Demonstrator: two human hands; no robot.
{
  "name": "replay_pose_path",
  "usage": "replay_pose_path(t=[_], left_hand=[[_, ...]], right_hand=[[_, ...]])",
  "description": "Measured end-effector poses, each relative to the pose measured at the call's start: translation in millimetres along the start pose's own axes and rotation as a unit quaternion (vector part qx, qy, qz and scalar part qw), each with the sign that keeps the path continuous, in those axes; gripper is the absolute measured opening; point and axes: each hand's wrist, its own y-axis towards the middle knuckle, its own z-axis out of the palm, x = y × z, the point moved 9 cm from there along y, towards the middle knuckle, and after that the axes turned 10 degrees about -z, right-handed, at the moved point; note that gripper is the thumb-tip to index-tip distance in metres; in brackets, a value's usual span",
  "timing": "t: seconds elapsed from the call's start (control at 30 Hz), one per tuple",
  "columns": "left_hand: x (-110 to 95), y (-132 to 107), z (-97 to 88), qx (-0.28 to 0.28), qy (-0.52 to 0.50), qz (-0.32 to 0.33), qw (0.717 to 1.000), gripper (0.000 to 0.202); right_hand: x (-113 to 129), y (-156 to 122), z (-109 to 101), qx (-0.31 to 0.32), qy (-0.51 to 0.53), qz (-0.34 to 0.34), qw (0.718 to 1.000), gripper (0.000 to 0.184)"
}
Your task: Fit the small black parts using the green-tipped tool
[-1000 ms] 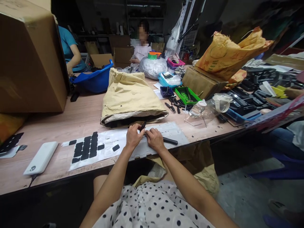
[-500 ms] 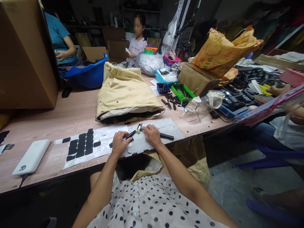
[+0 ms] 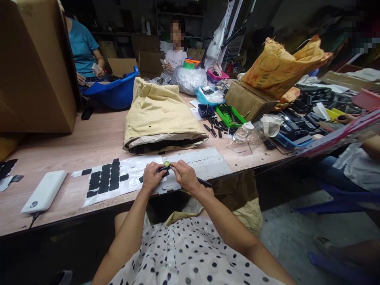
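My left hand [image 3: 151, 177] is closed on a short black rod-like piece [image 3: 162, 169] above the grey board [image 3: 208, 161]. My right hand [image 3: 186, 175] pinches a small part with a round yellow-green end [image 3: 166, 163], close to the tip of the black piece. Whether the two parts touch, I cannot tell. Partly behind my right wrist, a black bar [image 3: 205, 182] lies on the board. Left of my hands, a white sheet [image 3: 128, 186] carries rows of black rounded patches [image 3: 105, 174].
A beige sack [image 3: 163, 114] lies just beyond the board. A white power bank [image 3: 44, 192] with a cable rests at left. A green tray [image 3: 230, 115], a clear bottle [image 3: 242, 132] and loose black parts are at right. Co-workers sit across the table and at right.
My right hand has moved left towards my left hand, bringing the yellow-green-ended part up against the black piece. The black bar is now more hidden by my right wrist.
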Motion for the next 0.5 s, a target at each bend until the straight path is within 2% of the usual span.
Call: replay_pose_path(t=[0.13,0.27,0.5], left_hand=[[-0.3,1.6,1.7,0.009,0.002,-0.007,1.0,0.011],[-1.9,1.4,1.8,0.006,0.005,-0.012,1.0,0.012],[-5.1,0.3,0.3,-0.01,-0.006,-0.005,1.0,0.015]], right_hand=[[8.3,0.4,6.2,0.017,-0.013,-0.008,1.0,0.033],[5.3,-1.6,14.7,0.056,-0.033,-0.004,0.998,0.031],[-5.1,-4.2,1.7,0.013,-0.02,0.019,1.0,0.033]])
